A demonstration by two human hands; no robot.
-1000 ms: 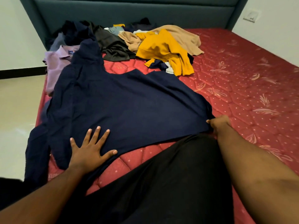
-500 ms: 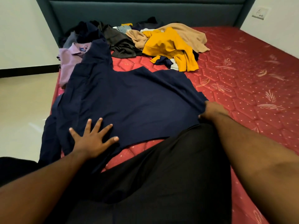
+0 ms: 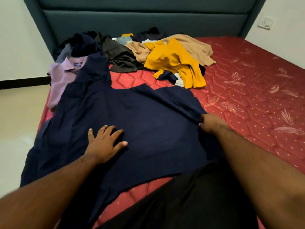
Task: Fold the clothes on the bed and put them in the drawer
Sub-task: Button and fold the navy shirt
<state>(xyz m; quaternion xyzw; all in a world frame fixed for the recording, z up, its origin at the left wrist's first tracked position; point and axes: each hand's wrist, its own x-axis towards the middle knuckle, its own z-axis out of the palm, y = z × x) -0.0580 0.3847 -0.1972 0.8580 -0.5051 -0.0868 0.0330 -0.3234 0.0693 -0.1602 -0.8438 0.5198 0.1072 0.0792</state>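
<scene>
Right now the big navy shirt (image 3: pixel 140 126) lies spread out on the near part of the red mattress (image 3: pixel 247 100), with one side hanging off the edge. The left hand (image 3: pixel 104 142) rests flat on it with fingers spread wide, while the right hand (image 3: pixel 212 123) pinches the shirt's right edge with curled fingers. Near the headboard (image 3: pixel 140 22), more clothes sit in a messy pile (image 3: pixel 165 55).
</scene>
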